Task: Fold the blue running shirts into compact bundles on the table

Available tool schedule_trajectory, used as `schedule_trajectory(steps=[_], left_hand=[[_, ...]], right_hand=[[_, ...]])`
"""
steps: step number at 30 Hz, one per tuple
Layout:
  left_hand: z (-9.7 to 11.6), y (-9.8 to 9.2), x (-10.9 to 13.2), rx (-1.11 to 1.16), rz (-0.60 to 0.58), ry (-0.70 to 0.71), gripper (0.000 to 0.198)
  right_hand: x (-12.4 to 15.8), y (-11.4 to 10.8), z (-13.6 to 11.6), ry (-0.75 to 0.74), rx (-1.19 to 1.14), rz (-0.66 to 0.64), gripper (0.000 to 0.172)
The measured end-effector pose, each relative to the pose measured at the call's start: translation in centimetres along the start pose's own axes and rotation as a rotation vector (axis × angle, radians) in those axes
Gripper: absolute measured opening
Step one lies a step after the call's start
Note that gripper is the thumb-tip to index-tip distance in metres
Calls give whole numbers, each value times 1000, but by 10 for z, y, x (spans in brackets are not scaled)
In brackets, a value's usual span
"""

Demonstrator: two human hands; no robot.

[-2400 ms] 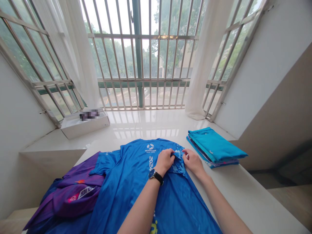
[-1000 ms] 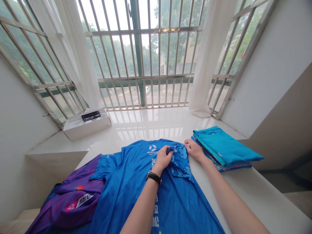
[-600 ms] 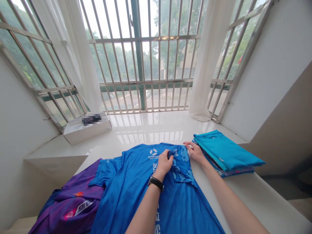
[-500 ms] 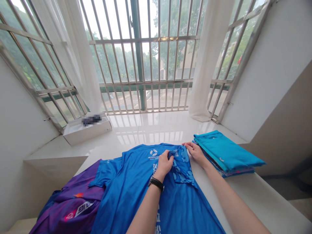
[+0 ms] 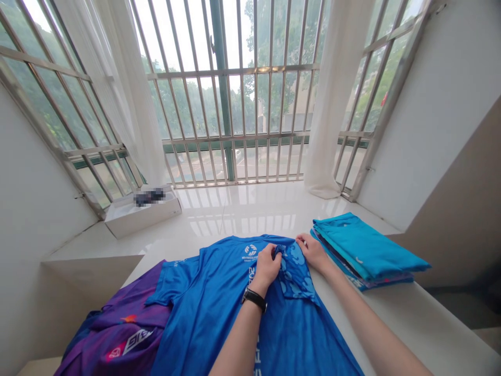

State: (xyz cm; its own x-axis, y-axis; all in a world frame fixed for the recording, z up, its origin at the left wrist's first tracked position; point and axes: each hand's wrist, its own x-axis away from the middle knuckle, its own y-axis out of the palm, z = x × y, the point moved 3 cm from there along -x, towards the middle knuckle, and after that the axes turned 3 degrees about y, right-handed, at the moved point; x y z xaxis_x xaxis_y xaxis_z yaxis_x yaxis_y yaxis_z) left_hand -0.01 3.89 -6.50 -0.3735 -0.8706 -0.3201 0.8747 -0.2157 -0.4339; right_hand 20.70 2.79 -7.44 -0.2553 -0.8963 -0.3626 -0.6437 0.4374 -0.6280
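Observation:
A blue T-shirt [image 5: 219,282] with white print lies spread on the white sill, its right sleeve side folded inward so a patterned patch of lighter blue shows. My left hand [image 5: 268,266], a black watch on its wrist, pinches a gathered bit of the folded sleeve near the chest print. At the fold's upper right corner, by the shoulder, the fingers of my right hand [image 5: 311,251] are closed on the shirt's edge. A purple shirt [image 5: 121,324] lies partly under the blue one on the left.
A stack of folded clothes, a turquoise garment [image 5: 364,245] on top, sits just right of my right hand. An open white box [image 5: 144,214] holds a blurred dark item at the back left. Barred windows and white curtains [image 5: 332,104] border the sill [image 5: 242,209].
Both hands keep their grip on the folded sleeve, with hardly any movement over the shirt. The whole view has shifted slightly, with things appearing a little lower and to the right.

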Motion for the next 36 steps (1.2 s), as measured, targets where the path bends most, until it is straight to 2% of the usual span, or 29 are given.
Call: schedule_trajectory(steps=[10, 16, 21, 27, 30, 33, 36], left_hand=[[1, -15, 2, -170, 55, -73, 10], [5, -14, 6, -305, -33, -100, 25], [6, -13, 6, -362, -62, -129, 29], [8, -12, 5, -403, -161, -82, 40], [9, -16, 0, -345, -200, -54, 38], [9, -28, -5, -352, -123, -77, 31], [7, -46, -6, -497, -43, -62, 31]], right_hand=[[5, 0, 0, -50, 233, -50, 25], [6, -1, 0, -28, 306, -42, 24], [7, -1, -2, -14, 341, -14, 24], [8, -4, -5, -5, 337, 46, 24], [7, -9, -13, -11, 318, 108, 29], [11, -8, -28, -61, 293, 103, 33], [24, 5, -47, -164, 262, -14, 29]])
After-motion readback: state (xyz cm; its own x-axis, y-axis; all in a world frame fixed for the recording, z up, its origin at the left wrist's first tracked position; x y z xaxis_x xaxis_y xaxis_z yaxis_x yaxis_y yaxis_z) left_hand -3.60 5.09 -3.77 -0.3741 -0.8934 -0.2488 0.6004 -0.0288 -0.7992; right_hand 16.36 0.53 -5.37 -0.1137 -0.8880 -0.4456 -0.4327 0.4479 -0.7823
